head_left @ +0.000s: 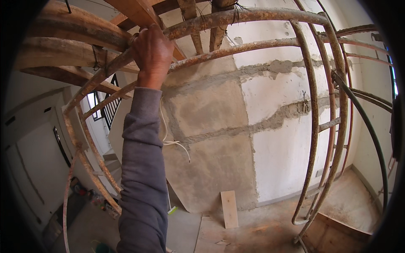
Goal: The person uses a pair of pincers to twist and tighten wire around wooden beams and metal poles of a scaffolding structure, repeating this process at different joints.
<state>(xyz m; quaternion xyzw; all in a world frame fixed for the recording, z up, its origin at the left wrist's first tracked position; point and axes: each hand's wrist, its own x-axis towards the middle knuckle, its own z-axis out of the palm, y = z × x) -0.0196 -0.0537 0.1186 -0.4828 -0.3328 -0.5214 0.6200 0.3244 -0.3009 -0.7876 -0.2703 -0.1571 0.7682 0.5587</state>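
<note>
My left hand [152, 51] is raised at the upper left, closed around the rusty top pipe of a metal scaffold frame [249, 16]. Its back faces me, and the fingertips are hidden behind the fist. A grey sleeve covers the forearm, which rises from the lower edge. Just beyond the fist, a wooden beam [134, 12] slants down toward it. More thick timbers [69, 52] lie to the left, some bound with wire to the pipes. My right hand is out of the picture.
Behind stands a wall [211, 160], part bare plaster, part white, with rough cement bands. A loose white cable [172, 143] hangs there. A short plank [229, 209] leans near the floor. A dark hose [371, 126] curves down at right; scaffold legs [314, 126] stand beside it.
</note>
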